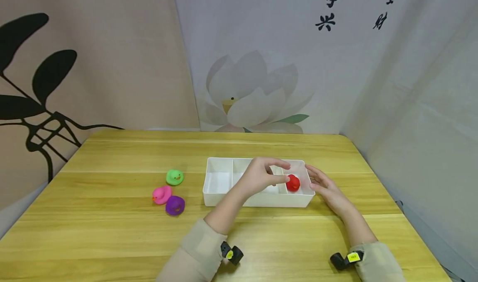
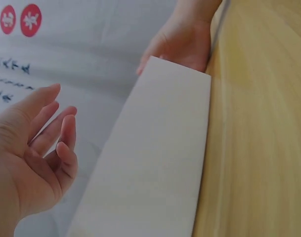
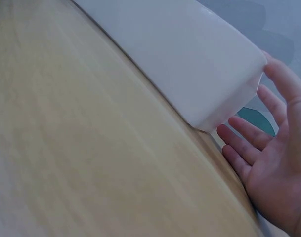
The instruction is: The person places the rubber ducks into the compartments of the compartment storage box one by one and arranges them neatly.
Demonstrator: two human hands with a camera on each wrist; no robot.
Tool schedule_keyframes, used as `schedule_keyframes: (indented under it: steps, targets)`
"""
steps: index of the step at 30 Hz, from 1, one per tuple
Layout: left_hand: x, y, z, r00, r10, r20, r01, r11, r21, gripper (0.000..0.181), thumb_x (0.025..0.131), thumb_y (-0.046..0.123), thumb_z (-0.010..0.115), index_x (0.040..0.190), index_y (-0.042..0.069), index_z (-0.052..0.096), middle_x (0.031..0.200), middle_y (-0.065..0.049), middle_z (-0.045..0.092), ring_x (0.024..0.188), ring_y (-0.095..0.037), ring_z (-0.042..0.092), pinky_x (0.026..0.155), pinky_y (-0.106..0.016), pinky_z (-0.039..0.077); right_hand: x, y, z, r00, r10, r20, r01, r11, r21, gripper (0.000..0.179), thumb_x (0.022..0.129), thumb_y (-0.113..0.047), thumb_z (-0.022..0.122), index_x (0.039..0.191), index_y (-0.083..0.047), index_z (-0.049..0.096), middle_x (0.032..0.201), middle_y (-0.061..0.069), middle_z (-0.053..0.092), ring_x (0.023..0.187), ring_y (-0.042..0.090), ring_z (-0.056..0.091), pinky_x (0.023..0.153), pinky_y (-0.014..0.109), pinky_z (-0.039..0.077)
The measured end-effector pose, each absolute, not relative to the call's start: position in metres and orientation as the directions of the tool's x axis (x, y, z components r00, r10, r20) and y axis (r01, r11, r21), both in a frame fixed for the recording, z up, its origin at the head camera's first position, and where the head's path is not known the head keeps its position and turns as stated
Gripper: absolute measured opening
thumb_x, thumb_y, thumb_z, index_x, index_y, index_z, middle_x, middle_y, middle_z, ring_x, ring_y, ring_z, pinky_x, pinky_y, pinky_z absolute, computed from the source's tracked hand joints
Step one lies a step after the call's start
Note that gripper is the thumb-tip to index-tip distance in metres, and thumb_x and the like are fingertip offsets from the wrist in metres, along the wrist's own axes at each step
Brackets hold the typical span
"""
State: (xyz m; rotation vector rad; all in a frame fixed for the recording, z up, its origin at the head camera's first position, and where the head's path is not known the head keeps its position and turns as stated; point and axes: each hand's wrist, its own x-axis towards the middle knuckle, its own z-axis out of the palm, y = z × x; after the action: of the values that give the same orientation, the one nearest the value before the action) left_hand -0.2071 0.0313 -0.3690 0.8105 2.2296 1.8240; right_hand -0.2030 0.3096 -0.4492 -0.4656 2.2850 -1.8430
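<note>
A red rubber duck (image 1: pixel 293 183) lies in the rightmost compartment of the white divided box (image 1: pixel 224 200). My left hand (image 1: pixel 257 176) hovers over the box's right half, thumb and index finger spread apart; the thumb tip overlaps the duck's edge in the head view. Nothing is between the left hand's (image 2: pixel 36 153) fingers in the left wrist view. At the box's right end is my right hand (image 1: pixel 330 193), its fingers loosely bent along the end wall. The right wrist view has the right hand's (image 3: pixel 269 163) thumb at the box's corner. My left hand hides part of the middle compartments.
Left of the box, a green duck (image 1: pixel 174 177), a pink duck (image 1: pixel 162 195) and a purple duck (image 1: pixel 175 205) sit close together on the wooden table (image 1: pixel 112 232). Printed cloth (image 1: pixel 142 58) hangs behind the table and along its right side.
</note>
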Motion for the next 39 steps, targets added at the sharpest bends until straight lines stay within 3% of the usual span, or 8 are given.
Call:
schedule_keyframes:
  steps: [2,9,20,25,32,39]
  targets:
    - [-0.202,0.025,-0.366,-0.840,0.488,0.238,0.329,0.107,0.938,0.028,0.081,0.016,0.078,0.108,0.013,0.074,0.103,0.007,0.069,0.056,-0.034,0.054,0.044,-0.025,0.036,-0.203,0.310,-0.449,-0.938,-0.341,0.066,-0.135,0.183,-0.974,0.056,0.098,-0.008,0.046,0.150,-0.007,0.025,0.147,0.026,0.030,0.131,0.038,0.030,0.094,0.021,0.038]
    - [-0.189,0.001,-0.358,-0.851,0.462,0.250,0.340,0.120,0.933,0.028,0.080,0.018,0.079,0.108,0.015,0.074,0.096,0.007,0.069,0.053,-0.017,0.048,0.047,-0.025,0.038,-0.202,0.309,-0.449,-0.943,-0.327,0.062,-0.128,0.187,-0.974,0.057,0.098,-0.009,0.048,0.150,-0.008,0.026,0.148,0.025,0.029,0.133,0.039,0.027,0.095,0.019,0.036]
    - [-0.171,-0.041,-0.344,-0.871,0.410,0.271,0.354,0.142,0.924,0.028,0.081,0.016,0.078,0.108,0.017,0.073,0.099,0.008,0.070,0.060,-0.018,0.054,0.047,-0.023,0.035,-0.203,0.310,-0.451,-0.944,-0.320,0.074,-0.143,0.197,-0.970,0.057,0.097,-0.011,0.049,0.150,-0.008,0.028,0.147,0.024,0.031,0.126,0.021,0.038,0.095,0.021,0.038]
    - [-0.165,-0.064,-0.345,-0.885,0.385,0.263,0.342,0.151,0.928,0.028,0.080,0.013,0.078,0.107,0.015,0.073,0.100,0.001,0.070,0.061,-0.019,0.056,0.049,-0.022,0.037,-0.202,0.309,-0.450,-0.947,-0.315,0.066,-0.135,0.203,-0.970,0.057,0.097,-0.010,0.049,0.150,-0.008,0.028,0.146,0.024,0.032,0.128,0.027,0.036,0.095,0.021,0.037]
    - [-0.159,-0.097,-0.348,-0.907,0.369,0.200,0.281,0.179,0.943,0.030,0.080,0.017,0.079,0.109,0.017,0.073,0.103,0.001,0.068,0.065,-0.020,0.054,0.050,-0.022,0.037,-0.201,0.307,-0.448,-0.943,-0.327,0.068,-0.139,0.201,-0.970,0.057,0.098,-0.008,0.048,0.150,-0.007,0.027,0.147,0.025,0.031,0.131,0.037,0.030,0.095,0.019,0.036]
    - [-0.156,-0.128,-0.354,-0.890,0.390,0.237,0.340,0.219,0.914,0.032,0.081,0.015,0.078,0.113,0.015,0.071,0.105,-0.004,0.068,0.066,-0.020,0.055,0.053,-0.023,0.040,-0.203,0.308,-0.450,-0.944,-0.325,0.062,-0.138,0.215,-0.967,0.056,0.098,-0.009,0.048,0.150,-0.007,0.026,0.147,0.026,0.029,0.131,0.038,0.029,0.095,0.021,0.035]
